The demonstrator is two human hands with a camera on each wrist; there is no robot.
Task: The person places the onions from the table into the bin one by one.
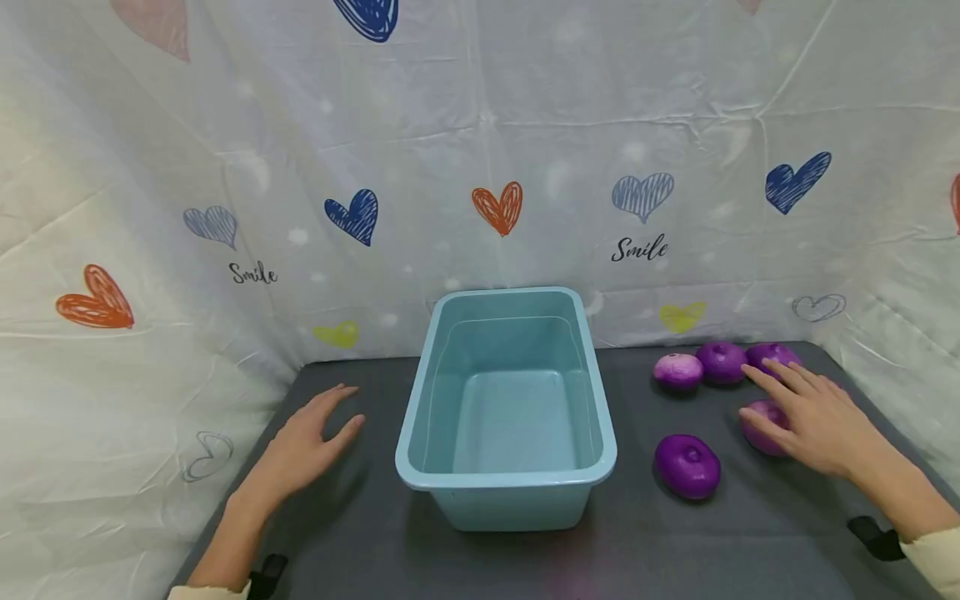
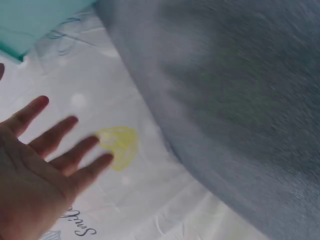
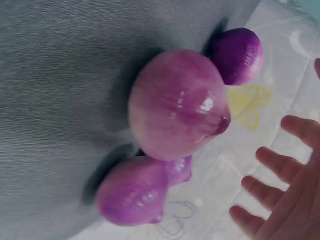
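Note:
Several shiny purple onions lie to the right of a light blue plastic tub [image 1: 510,479]. At the back is a row with a paler onion [image 1: 678,372], a darker onion [image 1: 722,362] and one more onion [image 1: 772,353]. Nearer stands a single dark onion [image 1: 687,467]. My right hand [image 1: 821,421], fingers spread, is over another onion [image 1: 759,427] and partly hides it; the right wrist view shows a gap between the fingertips and a large pinkish onion [image 3: 177,107]. On the tub's left, my left hand [image 1: 303,442] hovers over the table with nothing in it.
The tub has nothing in it and stands mid-table on a dark grey surface [image 1: 645,558]. Behind and at both sides hangs a white cloth [image 1: 420,208] printed with hearts. Dark straps [image 1: 876,537] sit at the wrists.

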